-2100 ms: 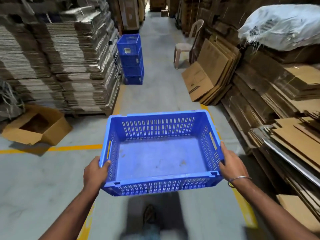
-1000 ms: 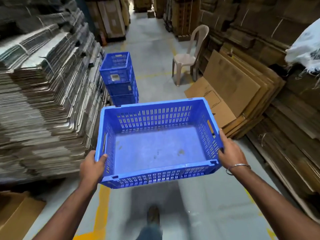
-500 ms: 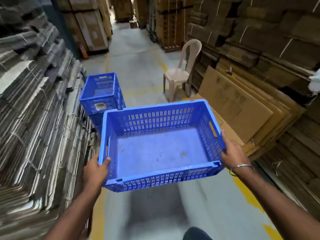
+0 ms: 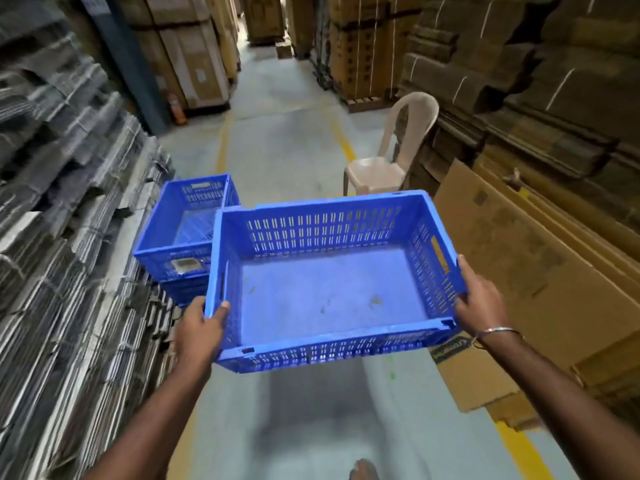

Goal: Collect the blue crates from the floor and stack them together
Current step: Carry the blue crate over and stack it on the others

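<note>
I carry an empty blue slotted crate (image 4: 329,299) in front of me at waist height. My left hand (image 4: 199,329) grips its left short side, thumb over the rim. My right hand (image 4: 479,301) grips the right short side near the handle slot. Just beyond the crate's left far corner stands a stack of blue crates (image 4: 185,233) on the floor, its top crate empty and partly hidden by the one I hold.
Tall piles of flattened cardboard (image 4: 62,216) line the left, right beside the stack. A plastic chair (image 4: 394,150) stands ahead right. Flat cartons (image 4: 540,271) lean along the right wall. The aisle floor (image 4: 284,140) with yellow lines runs ahead.
I have walked forward with the crate held in both hands; the stack of blue crates has come much closer and now sits just behind the held crate's left corner.
</note>
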The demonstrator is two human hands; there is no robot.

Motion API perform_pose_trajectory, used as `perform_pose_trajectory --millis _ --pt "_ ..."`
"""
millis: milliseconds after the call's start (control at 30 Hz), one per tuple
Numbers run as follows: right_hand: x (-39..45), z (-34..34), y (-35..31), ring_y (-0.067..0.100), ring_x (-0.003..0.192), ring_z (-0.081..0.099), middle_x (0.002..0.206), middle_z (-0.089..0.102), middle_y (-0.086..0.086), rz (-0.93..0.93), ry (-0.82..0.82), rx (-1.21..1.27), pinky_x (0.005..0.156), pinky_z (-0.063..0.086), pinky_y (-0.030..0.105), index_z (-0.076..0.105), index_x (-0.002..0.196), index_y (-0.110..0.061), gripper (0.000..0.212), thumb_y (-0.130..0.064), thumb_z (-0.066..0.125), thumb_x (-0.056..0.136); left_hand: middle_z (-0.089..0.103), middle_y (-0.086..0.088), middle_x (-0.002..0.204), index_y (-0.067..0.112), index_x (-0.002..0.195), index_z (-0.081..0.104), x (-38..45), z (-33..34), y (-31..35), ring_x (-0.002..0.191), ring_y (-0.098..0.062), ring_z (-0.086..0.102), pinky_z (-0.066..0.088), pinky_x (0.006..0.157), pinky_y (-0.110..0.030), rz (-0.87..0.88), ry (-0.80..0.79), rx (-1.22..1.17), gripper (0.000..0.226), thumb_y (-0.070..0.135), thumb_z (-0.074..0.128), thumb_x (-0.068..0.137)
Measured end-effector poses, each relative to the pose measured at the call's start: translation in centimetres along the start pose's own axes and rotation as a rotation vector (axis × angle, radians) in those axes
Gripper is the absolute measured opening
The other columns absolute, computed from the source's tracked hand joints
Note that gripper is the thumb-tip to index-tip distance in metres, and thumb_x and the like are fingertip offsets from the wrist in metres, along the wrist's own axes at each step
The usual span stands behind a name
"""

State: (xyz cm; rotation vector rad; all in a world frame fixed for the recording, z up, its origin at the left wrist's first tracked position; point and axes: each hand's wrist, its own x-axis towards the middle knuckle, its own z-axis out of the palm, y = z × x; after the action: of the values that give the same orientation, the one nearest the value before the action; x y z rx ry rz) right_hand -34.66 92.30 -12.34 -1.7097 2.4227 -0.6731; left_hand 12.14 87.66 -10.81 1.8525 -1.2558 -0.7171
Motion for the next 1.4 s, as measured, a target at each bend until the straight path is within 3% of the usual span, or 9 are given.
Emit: perform_pose_trajectory --millis 233,500,667,833,967,1033,1100,1233,1400 --pt "16.9 3.9 -4.6 0.043 0.102 0.059 0.118 0.061 0.024 -0.078 0.014 -0.005 0.079 0.051 0.046 0.027 0.15 -0.02 0.08 -0.015 0.06 0.078 0.07 -0.003 0.082 0.028 0.088 0.064 13.5 4.1 3.5 0.078 -0.03 0.067 0.053 0.075 -0.047 -0.035 0.055 -0.118 0.02 0.046 0.064 0.078" --pt "34.8 11.0 -13.0 0.043 0.102 0.059 0.121 0.062 0.024 -0.092 -0.003 0.029 0.08 0.05 0.045 0.029 0.15 -0.018 0.078 -0.017 0.063 0.08 0.07 -0.006 0.089 0.016 0.097 0.06 32.1 7.9 5.7 0.083 -0.033 0.066 0.053 0.077 -0.048 -0.062 0.078 -0.113 0.037 0.049 0.064 0.081" --pt "44.9 13.4 -18.4 0.044 0.091 0.062 0.102 0.067 0.025 -0.107 -0.005 0.025 0.068 0.053 0.047 0.028 0.148 -0.024 0.075 -0.033 0.054 0.078 0.069 -0.004 0.093 0.016 0.1 0.06 42.2 9.1 8.6 0.085 -0.029 0.064 0.049 0.079 -0.044 -0.086 0.117 -0.131 0.029 0.041 0.067 0.087" --pt "53.2 15.4 -24.0 0.045 0.092 0.063 0.106 0.067 0.023 -0.154 0.011 0.09 0.067 0.053 0.046 0.036 0.142 -0.026 0.062 -0.023 0.058 0.085 0.061 0.007 0.078 0.02 0.088 0.055 50.0 9.9 10.9 0.075 -0.025 0.058 0.043 0.069 -0.038 -0.099 0.189 -0.186 0.015 0.027 0.067 0.093" --pt "61.0 18.6 -26.8 0.044 0.093 0.064 0.107 0.067 0.024 -0.218 -0.033 0.088 0.072 0.052 0.047 0.039 0.14 -0.024 0.06 -0.022 0.06 0.085 0.043 0.018 0.075 0.031 0.076 0.043 55.0 11.2 11.8 0.08 -0.018 0.046 0.036 0.077 -0.035 -0.149 0.257 -0.158 0.03 0.025 0.065 0.095" --pt "65.2 20.6 -28.8 0.044 0.094 0.064 0.105 0.067 0.025 -0.253 -0.068 0.128 0.073 0.052 0.047 0.04 0.139 -0.025 0.059 -0.029 0.056 0.083 0.04 0.013 0.073 0.036 0.072 0.038 57.3 11.8 11.8 0.076 -0.018 0.044 0.037 0.078 -0.038 -0.173 0.282 -0.158 0.035 0.033 0.066 0.092" --pt "70.1 22.6 -31.3 0.045 0.095 0.063 0.106 0.067 0.026 -0.305 -0.104 0.172 0.074 0.051 0.048 0.041 0.139 -0.023 0.059 -0.027 0.057 0.083 0.054 0.001 0.078 0.029 0.077 0.049 60.3 12.1 11.8 0.074 -0.027 0.054 0.048 0.077 -0.047 -0.181 0.346 -0.19 0.023 0.044 0.064 0.085" --pt "78.2 25.9 -36.9 0.044 0.099 0.063 0.114 0.066 0.023 -0.436 -0.161 0.222 0.079 0.05 0.047 0.043 0.14 -0.019 0.063 -0.031 0.054 0.079 0.071 0.0 0.103 0.026 0.113 0.062 64.2 12.6 10.1 0.09 -0.027 0.07 0.057 0.082 -0.055 -0.284 0.443 -0.228 0.054 0.063 0.066 0.074" --pt "85.5 30.5 -46.3 0.044 0.099 0.063 0.113 0.066 0.024 -0.619 -0.264 0.256 0.082 0.05 0.047 0.045 0.141 -0.02 0.069 -0.037 0.049 0.074 0.067 0.0 0.079 0.02 0.091 0.063 65.0 12.0 11.5 0.071 -0.025 0.064 0.052 0.069 -0.044 -0.39 0.688 -0.244 0.018 0.036 0.067 0.083"
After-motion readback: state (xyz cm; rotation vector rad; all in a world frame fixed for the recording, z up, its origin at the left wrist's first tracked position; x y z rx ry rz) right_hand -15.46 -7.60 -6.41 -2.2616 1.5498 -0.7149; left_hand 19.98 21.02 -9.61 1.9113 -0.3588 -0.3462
